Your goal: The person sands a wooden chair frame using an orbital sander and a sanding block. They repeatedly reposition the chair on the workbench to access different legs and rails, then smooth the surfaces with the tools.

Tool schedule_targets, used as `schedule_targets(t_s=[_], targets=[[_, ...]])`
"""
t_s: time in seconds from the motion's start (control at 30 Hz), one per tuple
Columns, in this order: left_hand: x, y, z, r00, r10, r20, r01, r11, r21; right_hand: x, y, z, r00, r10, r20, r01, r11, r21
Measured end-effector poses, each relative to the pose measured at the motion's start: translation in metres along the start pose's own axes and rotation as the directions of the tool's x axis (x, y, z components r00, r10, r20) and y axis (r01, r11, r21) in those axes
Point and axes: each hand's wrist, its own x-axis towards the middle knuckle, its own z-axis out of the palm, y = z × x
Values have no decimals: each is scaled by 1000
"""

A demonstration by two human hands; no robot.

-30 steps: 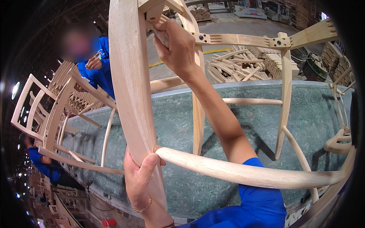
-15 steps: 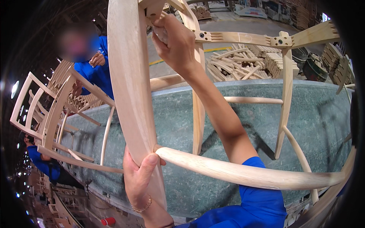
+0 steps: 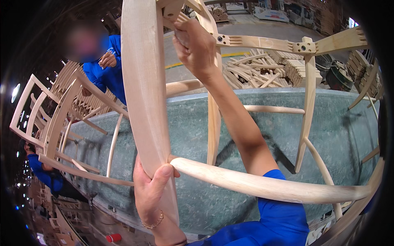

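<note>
A pale, unfinished wooden chair frame (image 3: 144,82) fills the middle of the view, its broad leg close to me. My left hand (image 3: 150,184) wraps round that leg low down, thumb beside the joint where a rounded stretcher (image 3: 246,184) meets it. Higher up, inside the frame, my right hand (image 3: 197,49) is closed near a corner block (image 3: 170,12). Something pale shows between its fingers, too hidden to name. Behind, the rail (image 3: 262,42) carries screwed joints, and a back leg (image 3: 310,106) stands on the green-topped table (image 3: 262,135).
To the left another chair frame (image 3: 61,110) stands on the table, with a co-worker in a blue sleeve (image 3: 98,78) behind it. A second person (image 3: 49,176) works farther left. Loose wooden parts (image 3: 258,69) are heaped beyond the table, beside a dark bin (image 3: 340,76).
My right hand has shifted slightly right and down near the corner block. The chair frame appears a little farther right at its top. The co-worker's lower hand has moved away from the other frame.
</note>
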Motion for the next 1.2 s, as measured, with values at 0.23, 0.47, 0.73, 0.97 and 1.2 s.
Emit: schedule_targets(t_s=[0.23, 0.47, 0.73, 0.97, 1.2], targets=[[-1, -2, -4, 1000, -20, -5, 20, 1000, 18, 0, 2, 4, 999, -39, 1, 39, 999, 6], [2, 4, -2, 999, -40, 10, 39, 998, 52, -18, 19, -9, 998, -68, 4, 68, 993, -92], [5, 3, -1, 998, -25, 54, 20, 996, 82, -1, 25, -14, 932, -216, 289, 336, 813, -476], [11, 3, 6, 999, -8, 38, 4, 995, 99, 1, 28, -37, 893, -121, 434, 383, 712, -589], [17, 3, 7, 998, 7, 58, -13, 995, 98, -9, 35, -44, 865, -71, 497, 392, 713, -581]])
